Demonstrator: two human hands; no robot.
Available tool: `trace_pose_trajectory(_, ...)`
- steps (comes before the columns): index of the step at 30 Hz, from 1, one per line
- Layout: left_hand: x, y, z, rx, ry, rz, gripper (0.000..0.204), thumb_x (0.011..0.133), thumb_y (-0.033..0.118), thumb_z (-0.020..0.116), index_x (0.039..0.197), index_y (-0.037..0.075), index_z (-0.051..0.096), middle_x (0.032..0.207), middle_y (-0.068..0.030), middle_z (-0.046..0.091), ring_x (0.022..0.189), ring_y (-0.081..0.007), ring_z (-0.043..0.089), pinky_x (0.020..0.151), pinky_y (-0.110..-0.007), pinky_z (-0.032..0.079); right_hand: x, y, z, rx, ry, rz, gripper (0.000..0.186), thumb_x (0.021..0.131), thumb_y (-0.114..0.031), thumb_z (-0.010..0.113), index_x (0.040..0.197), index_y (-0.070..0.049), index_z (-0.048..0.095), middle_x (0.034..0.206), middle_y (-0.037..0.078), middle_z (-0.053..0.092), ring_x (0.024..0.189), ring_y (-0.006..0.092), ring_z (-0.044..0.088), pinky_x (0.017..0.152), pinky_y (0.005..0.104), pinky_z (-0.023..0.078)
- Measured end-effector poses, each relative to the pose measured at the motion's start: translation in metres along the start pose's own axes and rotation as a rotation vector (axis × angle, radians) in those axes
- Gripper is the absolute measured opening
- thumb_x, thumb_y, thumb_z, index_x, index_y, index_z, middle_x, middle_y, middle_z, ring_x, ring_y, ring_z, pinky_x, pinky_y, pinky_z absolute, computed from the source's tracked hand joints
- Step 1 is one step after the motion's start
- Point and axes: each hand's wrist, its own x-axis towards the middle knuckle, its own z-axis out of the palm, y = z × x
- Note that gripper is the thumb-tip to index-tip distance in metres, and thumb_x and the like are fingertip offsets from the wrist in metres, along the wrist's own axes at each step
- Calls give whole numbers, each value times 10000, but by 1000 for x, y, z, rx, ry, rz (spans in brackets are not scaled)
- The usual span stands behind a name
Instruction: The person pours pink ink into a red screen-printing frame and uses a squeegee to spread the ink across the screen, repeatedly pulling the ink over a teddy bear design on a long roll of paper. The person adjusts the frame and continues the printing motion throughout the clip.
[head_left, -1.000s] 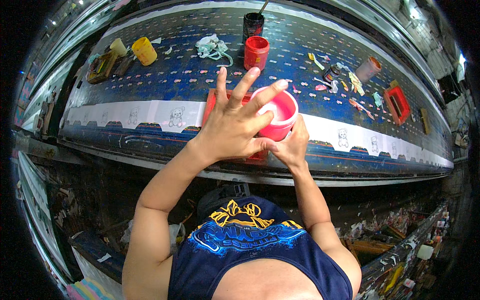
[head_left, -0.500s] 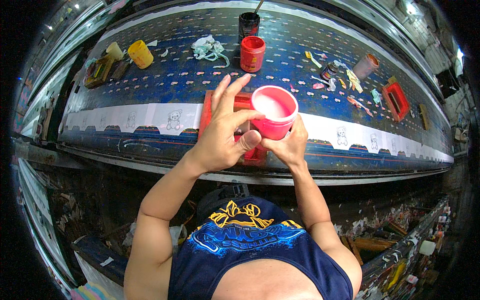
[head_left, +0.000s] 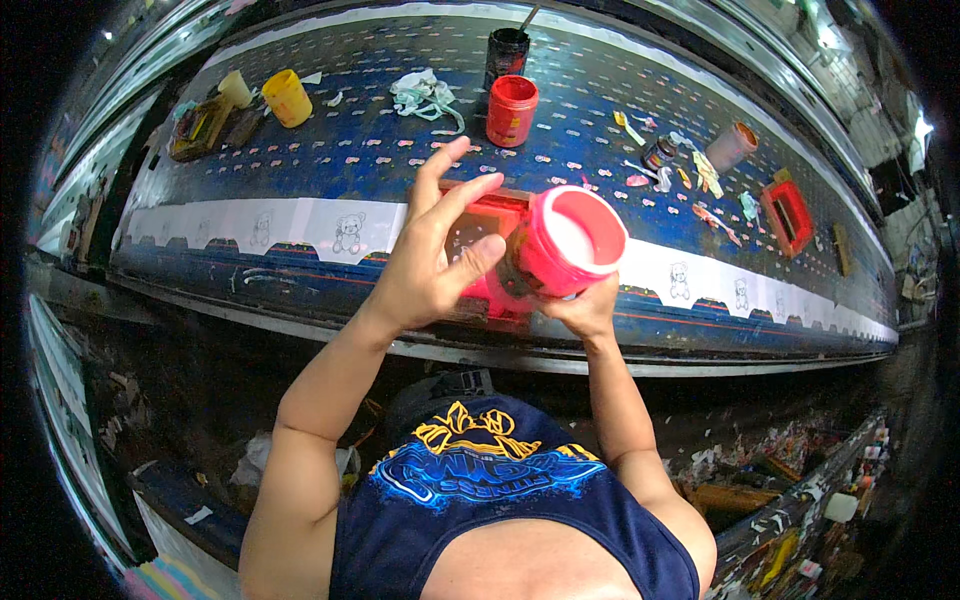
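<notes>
A bright pink plastic jar (head_left: 548, 245) with pale pink liquid inside is in my right hand (head_left: 587, 310), which grips it low from the near side. The jar leans to the right, its mouth facing up and right. My left hand (head_left: 432, 262) is apart from the jar on its left, fingers spread and holding nothing. Below both hands a red frame (head_left: 490, 212) rests on the table's near edge, partly hidden by the jar and my left fingers. A white paper strip (head_left: 300, 232) printed with bear outlines runs along that edge on both sides.
On the long blue table (head_left: 380, 165) stand a red jar (head_left: 512, 115), a black jar (head_left: 505, 65) with a stick, and a yellow jar (head_left: 287, 98). Crumpled cloth (head_left: 423, 97) lies at the back. A small dark bottle (head_left: 658, 153) and another red frame (head_left: 789, 218) are at right.
My right hand has tipped the pink jar further and shifted it slightly right and nearer. My left hand has moved away from its rim, fingers spread.
</notes>
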Motion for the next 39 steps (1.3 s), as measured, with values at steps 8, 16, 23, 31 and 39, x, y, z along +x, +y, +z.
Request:
trace_pose_trajectory(8, 2, -15, 29, -350, -219, -82, 1015, 902, 752, 579, 1566, 6, 400, 1693, -210, 117, 1578, -355, 109, 1262, -503, 129, -4, -19, -9, 117, -163, 32, 1113, 463, -98, 916, 1478, -21, 466, 1406, 137, 616, 1286, 296, 609, 1151, 467, 441)
trace_pose_trajectory(16, 4, -13, 32, -399, -286, -7, 1035, 884, 777, 559, 1592, 45, 376, 1691, -217, 121, 1548, -375, 181, 1250, -503, 189, -6, -28, -3, 249, -149, 98, 1091, 471, -163, 993, 1431, -2, 500, 1369, 149, 638, 1244, 280, 640, 1099, 446, 500)
trace_pose_trajectory(23, -4, -9, 35, -412, -219, 62, 1003, 878, 773, 573, 1600, 102, 385, 1687, -240, 133, 1541, -427, 192, 1247, -520, 188, -3, -21, -7, 190, -143, 43, 1087, 487, -136, 934, 1459, 15, 473, 1386, 157, 622, 1265, 289, 624, 1115, 453, 478)
trace_pose_trajectory(31, -2, 32, 21, 170, -155, 280, 906, 841, 837, 553, 1431, 152, 621, 1672, -256, 194, 1540, -493, 138, 1233, -629, 73, 2, -21, -1, 177, -45, 46, 1028, 495, -169, 951, 1413, 18, 526, 1333, 160, 649, 1203, 280, 654, 1075, 416, 508)
trace_pose_trajectory(39, 18, 38, 17, 623, -185, 393, 598, 826, 714, 655, 982, 145, 757, 1632, -83, 373, 1548, -405, 164, 1164, -779, 36, -1, -17, -2, 58, -25, 66, 1011, 604, -501, 984, 1359, 25, 567, 1284, 172, 682, 1182, 281, 674, 1024, 423, 538)
